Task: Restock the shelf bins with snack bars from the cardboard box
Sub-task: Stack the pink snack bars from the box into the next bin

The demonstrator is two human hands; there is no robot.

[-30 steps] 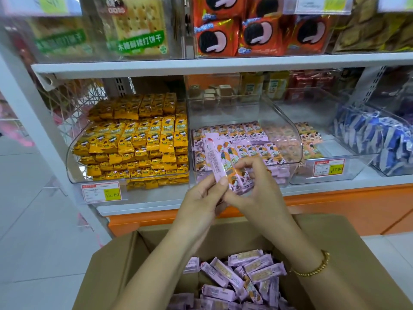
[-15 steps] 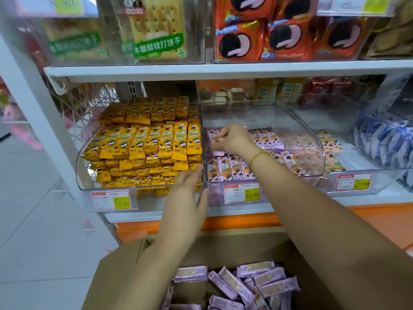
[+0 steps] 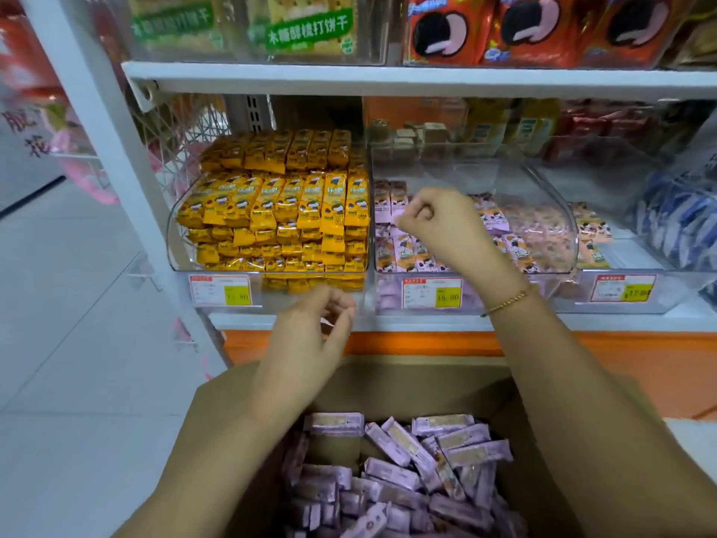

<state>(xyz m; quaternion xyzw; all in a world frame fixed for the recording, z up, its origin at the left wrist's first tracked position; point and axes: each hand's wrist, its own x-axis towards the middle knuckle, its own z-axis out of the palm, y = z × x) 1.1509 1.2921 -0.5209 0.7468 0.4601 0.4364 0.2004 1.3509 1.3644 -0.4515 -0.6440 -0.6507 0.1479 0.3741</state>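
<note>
An open cardboard box (image 3: 392, 376) at the bottom of the view is full of purple snack bars (image 3: 407, 471). On the shelf above it stands a clear middle bin (image 3: 543, 180), partly filled with purple bars (image 3: 496, 221). My right hand (image 3: 438, 223) is inside this bin's open front, just above the bars, fingers curled into a loose fist with nothing visible in them. My left hand (image 3: 310, 332) hovers lower, in front of the shelf edge and above the box's far wall. Its fingers are loosely curled and hold nothing.
A clear bin packed with yellow bars (image 3: 271, 211) sits left of the middle bin. To the right are a part-filled clear bin (image 3: 620, 266) and blue packs (image 3: 679, 223). The upper shelf (image 3: 388, 77) carries cracker and cookie packs. A white upright (image 3: 112, 149) bounds the left; floor lies beyond.
A second ago both hands held purple bars in front of the bin. My right hand then carried them into the middle bin and now shows none; my left hand lowered, empty.
</note>
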